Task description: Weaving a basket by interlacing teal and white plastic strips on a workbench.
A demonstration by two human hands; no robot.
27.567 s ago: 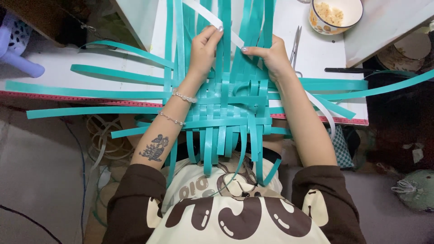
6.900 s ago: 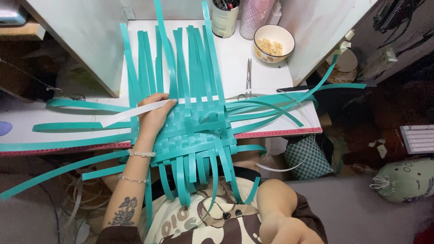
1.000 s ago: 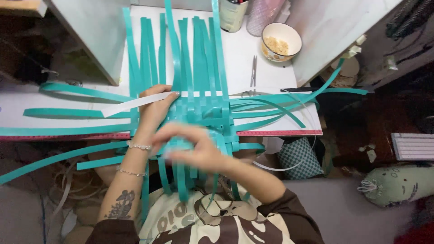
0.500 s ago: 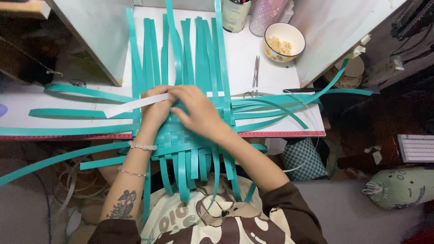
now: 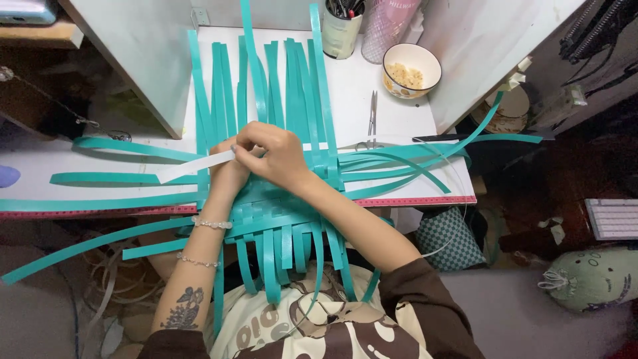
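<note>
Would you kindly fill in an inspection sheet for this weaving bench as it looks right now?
Surface: white table, mostly covered by strips.
Job's things: teal woven mat, loose ends fanning out on all sides; white strip lying across its left part.
Clutter: scissors, bowl, pen cup.
Hands: left hand and right hand together on the weave, at the white strip's end.
Cables: thin cord hanging off the right edge.
Surroundings: checked cushion, stuffed toy.
</note>
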